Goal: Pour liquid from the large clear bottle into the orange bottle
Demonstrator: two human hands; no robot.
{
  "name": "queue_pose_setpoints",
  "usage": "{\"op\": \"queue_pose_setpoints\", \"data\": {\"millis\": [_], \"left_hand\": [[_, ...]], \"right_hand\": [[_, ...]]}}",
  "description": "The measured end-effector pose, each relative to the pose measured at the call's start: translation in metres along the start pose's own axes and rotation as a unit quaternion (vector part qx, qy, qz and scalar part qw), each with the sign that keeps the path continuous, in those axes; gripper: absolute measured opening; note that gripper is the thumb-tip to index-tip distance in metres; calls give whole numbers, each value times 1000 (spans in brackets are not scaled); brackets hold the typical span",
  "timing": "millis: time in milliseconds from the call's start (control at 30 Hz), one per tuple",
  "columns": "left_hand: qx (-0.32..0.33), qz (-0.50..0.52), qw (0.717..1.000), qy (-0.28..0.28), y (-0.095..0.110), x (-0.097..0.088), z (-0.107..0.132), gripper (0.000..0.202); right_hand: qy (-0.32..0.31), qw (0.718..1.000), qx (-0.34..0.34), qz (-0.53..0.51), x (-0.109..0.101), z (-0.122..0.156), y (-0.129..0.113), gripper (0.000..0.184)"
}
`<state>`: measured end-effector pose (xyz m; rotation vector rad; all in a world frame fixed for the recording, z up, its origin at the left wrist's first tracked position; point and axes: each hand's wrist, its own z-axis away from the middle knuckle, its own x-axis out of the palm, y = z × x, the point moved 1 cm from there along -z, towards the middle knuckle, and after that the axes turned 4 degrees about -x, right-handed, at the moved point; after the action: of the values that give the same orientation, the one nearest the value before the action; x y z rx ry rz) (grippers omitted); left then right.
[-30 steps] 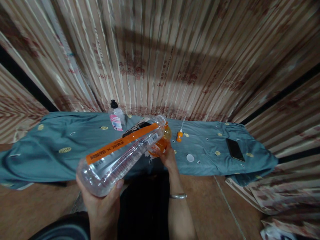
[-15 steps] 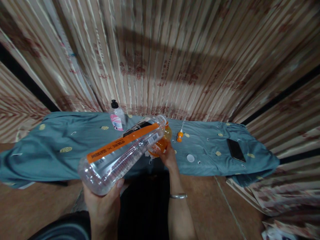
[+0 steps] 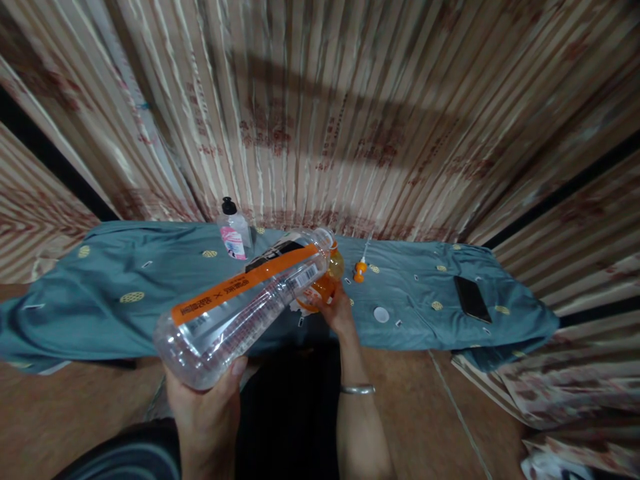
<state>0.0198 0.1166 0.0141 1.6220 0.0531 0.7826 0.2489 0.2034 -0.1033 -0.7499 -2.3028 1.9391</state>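
Note:
My left hand (image 3: 207, 400) is wrapped round the base of a large clear plastic bottle (image 3: 220, 340) with an orange and black label. The bottle tilts, its neck up at the right, over the mouth of a smaller orange bottle (image 3: 323, 290). My right hand (image 3: 339, 312) grips that orange bottle low on its side, and the big bottle covers part of it. Whether the two mouths touch I cannot tell. An orange pump head (image 3: 360, 270) with a pale tube lies on the cloth just beyond my right hand. Nearer me is a round white cap (image 3: 381, 315).
A clear bottle with a black top and pink label (image 3: 233, 233) stands at the back left. A dark phone (image 3: 473, 299) lies to the right on the teal patterned cloth (image 3: 165, 267). Striped curtains (image 3: 310, 133) hang close behind, and dark poles (image 3: 575, 180) slant at both sides.
Almost nothing differs. The large bottle and my left hand sit very slightly further left; both hands keep their hold.

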Motion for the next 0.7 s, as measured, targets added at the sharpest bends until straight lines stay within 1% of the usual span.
{"op": "queue_pose_setpoints", "data": {"millis": [100,300,433,533,600,700], "left_hand": [[3,-3,1000,-11,0,-1,1,81],[-2,-7,1000,-14,3,1,1,83],[0,-15,1000,-13,2,0,1,86],[1,-16,1000,-5,2,0,1,90],[0,-16,1000,-4,3,0,1,89],[-3,-16,1000,-17,4,1,1,85]], "right_hand": [[-6,1000,8,1,-1,0,-2,61],[-13,1000,23,2,-2,0,-6,62],[-16,1000,22,-3,-2,0,-7,58],[-11,1000,25,-1,-1,0,-6,59],[-6,1000,22,1,0,1,-5,60],[-2,1000,8,-3,1,1,-3,62]]}}
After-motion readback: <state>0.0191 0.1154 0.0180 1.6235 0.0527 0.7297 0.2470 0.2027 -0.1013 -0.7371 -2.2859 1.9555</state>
